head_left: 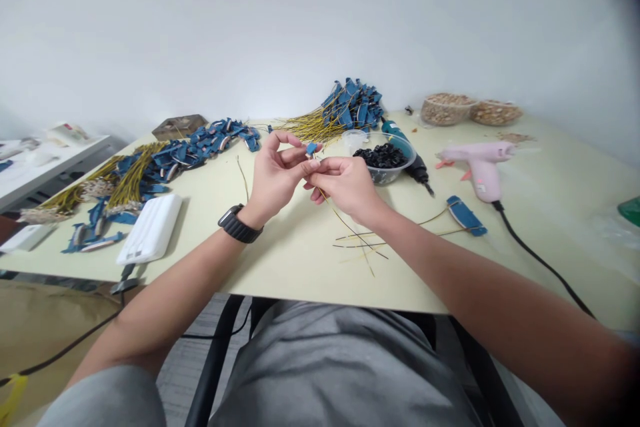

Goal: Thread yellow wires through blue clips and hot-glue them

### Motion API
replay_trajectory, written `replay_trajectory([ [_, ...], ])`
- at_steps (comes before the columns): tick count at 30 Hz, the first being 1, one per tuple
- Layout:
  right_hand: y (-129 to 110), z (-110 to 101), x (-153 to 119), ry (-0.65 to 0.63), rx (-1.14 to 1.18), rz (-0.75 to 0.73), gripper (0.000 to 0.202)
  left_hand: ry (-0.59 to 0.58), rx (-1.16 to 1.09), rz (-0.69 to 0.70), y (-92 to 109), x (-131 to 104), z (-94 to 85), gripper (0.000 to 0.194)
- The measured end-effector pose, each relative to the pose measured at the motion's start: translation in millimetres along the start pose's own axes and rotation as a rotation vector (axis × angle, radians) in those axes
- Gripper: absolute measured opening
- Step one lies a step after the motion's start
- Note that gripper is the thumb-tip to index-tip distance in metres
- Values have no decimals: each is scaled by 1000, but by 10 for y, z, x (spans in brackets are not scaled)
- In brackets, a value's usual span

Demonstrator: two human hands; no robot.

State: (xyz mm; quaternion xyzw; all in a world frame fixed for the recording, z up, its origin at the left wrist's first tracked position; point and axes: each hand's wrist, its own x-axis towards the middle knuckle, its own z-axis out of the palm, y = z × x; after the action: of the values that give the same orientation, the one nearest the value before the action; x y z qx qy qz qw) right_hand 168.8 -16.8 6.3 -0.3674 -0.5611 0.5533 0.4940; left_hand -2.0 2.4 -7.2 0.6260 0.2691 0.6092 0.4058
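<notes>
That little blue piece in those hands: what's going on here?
A person's bare left hand holds a small blue piece above the cream table, with the right hand close against it, exact grip hard to make out. Another flat blue piece with thin yellow strands lies right of them, near a pink glue gun.

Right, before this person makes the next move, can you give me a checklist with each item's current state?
1. Small blue piece held at the left hand's fingertips: ok.
2. Right hand pinched on the thin wire, which trails below it: ok.
3. Join between piece and wire secure: cannot tell, fingers cover it.
4. Glue gun clear of both hands: ok, lying off to the right.
5. Glue gun hot: cannot tell.
6. Right forearm clear of the larger blue piece's wires: not ok, they pass beneath it in this view.
</notes>
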Motion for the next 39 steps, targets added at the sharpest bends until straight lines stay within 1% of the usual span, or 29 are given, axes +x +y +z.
replay_trajectory([
  [5, -36, 9, -1, 17, 17, 28, 19, -1, -8, -23, 14, 2, -4, 71],
  [9, -56, 21, -4, 26, 3, 48, 24, -31, -13, -36, 33, 19, -10, 72],
  [16, -54, 31, -21, 25, -36, 33, 27, -65, 9, -59, 13, 23, -14, 76],
  [20, -47, 23, -9, 29, -28, 24, 26, -95, 3, -68, 23, 27, -31, 76],
  [29, 12, 8, -2, -17, -41, 10, 19, -72, -37, -75, 4, 50, -59, 69],
  [32, 25, -7, -6, -40, -76, 3, 20, -14, -61, -57, -25, 83, -120, 64],
  [34, 28, -30, 3, 5, -154, -27, 30, 41, -87, -52, -40, 111, -179, 64],
  [36, 30, -57, 25, 126, -275, -135, 37, 69, -105, -73, -44, 135, -236, 67],
  [38, 34, -76, 54, 243, -348, -247, 32, 57, -110, -103, -37, 147, -273, 68],
  [39, 37, -79, 69, 264, -336, -265, 27, 40, -115, -120, -29, 147, -280, 69],
])
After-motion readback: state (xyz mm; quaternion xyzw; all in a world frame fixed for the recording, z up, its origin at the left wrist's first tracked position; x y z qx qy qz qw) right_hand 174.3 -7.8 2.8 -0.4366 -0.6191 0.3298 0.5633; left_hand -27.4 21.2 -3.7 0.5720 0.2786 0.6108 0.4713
